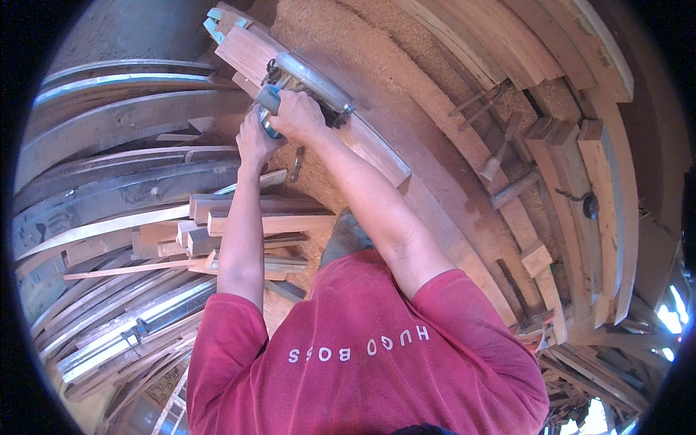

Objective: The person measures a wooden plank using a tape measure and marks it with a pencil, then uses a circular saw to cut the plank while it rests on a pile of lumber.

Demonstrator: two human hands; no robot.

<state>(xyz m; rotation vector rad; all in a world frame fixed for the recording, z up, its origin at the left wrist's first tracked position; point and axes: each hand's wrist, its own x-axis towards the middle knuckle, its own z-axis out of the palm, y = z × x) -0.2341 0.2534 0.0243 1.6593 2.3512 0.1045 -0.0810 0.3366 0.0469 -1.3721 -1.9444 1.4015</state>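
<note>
My right hand (296,112) grips the blue cylindrical top of a hand power tool (267,96). My left hand (253,136) is wrapped round the same tool just lower and to the left. The tool's lower part is mostly hidden by my hands. It sits beside a silver metal bar (317,80) on a pale reddish wooden board (374,148), which lies angled along the bench (435,203). At the board's far end is a light blue clamp (214,25). A small metal object (296,164) lies in sawdust below my hands.
Stacked planks and offcuts (239,223) fill the left side, with long metal bars (138,330) lower down. At the right, hand tools (489,165) with handles lie in sawdust among more timber (591,188). More planks lean at the lower right.
</note>
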